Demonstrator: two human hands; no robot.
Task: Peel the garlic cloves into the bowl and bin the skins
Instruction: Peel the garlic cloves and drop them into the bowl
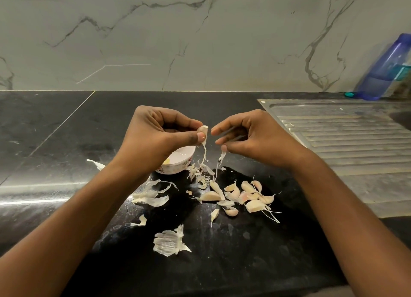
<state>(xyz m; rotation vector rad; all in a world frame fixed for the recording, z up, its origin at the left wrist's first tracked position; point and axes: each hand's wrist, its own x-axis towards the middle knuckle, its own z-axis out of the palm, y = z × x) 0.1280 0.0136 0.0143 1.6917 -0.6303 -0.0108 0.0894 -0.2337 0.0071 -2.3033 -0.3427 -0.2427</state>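
The left hand (155, 134) pinches a clove (203, 132) between thumb and forefinger just above the bowl (173, 169), probably so it can drop straight in once bare; the right hand (255, 136) pinches a thin strip of skin (222, 157) at its fingertips, clear of the clove, while another strip dangles from the clove's tip; unpeeled cloves (244, 196) lie heaped on the counter (66, 129) within easy reach; loose skins (151, 195) lie scattered, not yet binned; the left hand hides much of the bowl, so its contents are hard to judge; no bin shows.
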